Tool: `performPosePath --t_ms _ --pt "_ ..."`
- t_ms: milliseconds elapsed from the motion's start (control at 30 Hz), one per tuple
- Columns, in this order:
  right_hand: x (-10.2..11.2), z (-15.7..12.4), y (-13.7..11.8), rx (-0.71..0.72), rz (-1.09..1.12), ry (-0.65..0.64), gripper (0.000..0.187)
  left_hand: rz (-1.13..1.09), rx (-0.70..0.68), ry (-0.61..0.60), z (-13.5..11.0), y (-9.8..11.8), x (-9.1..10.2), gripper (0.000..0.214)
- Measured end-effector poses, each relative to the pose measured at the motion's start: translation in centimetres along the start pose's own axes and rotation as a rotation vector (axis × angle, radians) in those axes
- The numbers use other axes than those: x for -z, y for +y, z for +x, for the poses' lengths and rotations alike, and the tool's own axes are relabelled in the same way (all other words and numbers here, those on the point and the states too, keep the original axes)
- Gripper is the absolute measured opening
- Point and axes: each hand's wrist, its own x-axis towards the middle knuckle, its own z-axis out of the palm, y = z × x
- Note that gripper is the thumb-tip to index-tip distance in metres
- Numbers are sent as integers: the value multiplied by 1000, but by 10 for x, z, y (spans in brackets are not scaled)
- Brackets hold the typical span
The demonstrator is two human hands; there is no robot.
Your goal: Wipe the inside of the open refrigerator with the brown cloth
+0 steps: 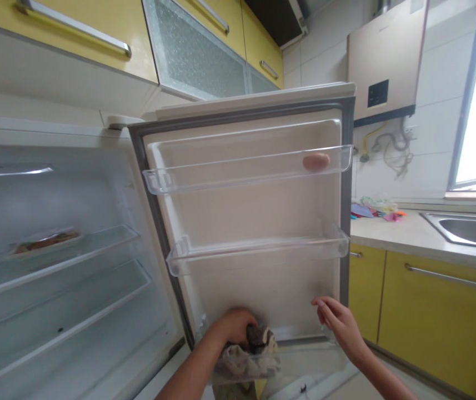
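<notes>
An open fridge door (254,216) faces me, with clear shelves across its inside. My left hand (233,325) is closed on a grey-brown cloth (251,355) and presses it into the lowest door shelf (304,361). My right hand (337,318) is held by the door's right edge just above that shelf, fingers slightly curled and apart, holding nothing. An egg (316,161) lies in the top door shelf (246,172). The middle door shelf (258,253) holds nothing I can see.
To the left the fridge interior (54,266) has several glass shelves, one with a plate of food (46,242). At the right stand a counter (404,233) with small coloured items (375,208), a steel sink (471,229), yellow cabinets (429,305) and a wall water heater (383,55).
</notes>
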Motion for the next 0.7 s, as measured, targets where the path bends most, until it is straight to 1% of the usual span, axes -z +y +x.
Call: performPosePath --t_ms 67,133,233,333,400,433,500,600,633,700 --pt "0 -1 0 2 -5 4 53 14 -24 22 15 19 0 29" --pt "-1 -2 1 7 -15 5 53 41 -46 49 31 42 -1 31" --pt "-1 -5 0 20 -26 9 52 88 -78 71 57 83 -4 36" --pt "-2 -8 -2 31 -19 23 50 135 -91 69 83 125 -7 31" --pt "-3 -10 -3 40 -12 24 49 167 -110 65 96 145 -8 32" --pt "-3 -11 -4 44 -11 22 49 182 -122 67 100 152 -9 34" --pt "-3 -12 -4 44 -11 23 50 211 -141 83 100 156 -9 35" --pt "-4 -12 -4 15 -15 34 55 251 -129 150 88 150 -7 22" --pt "-4 -11 -4 5 -18 38 56 264 -124 185 82 146 -6 21" --pt "-3 -11 -4 0 -24 44 57 290 -111 281 69 137 0 26"
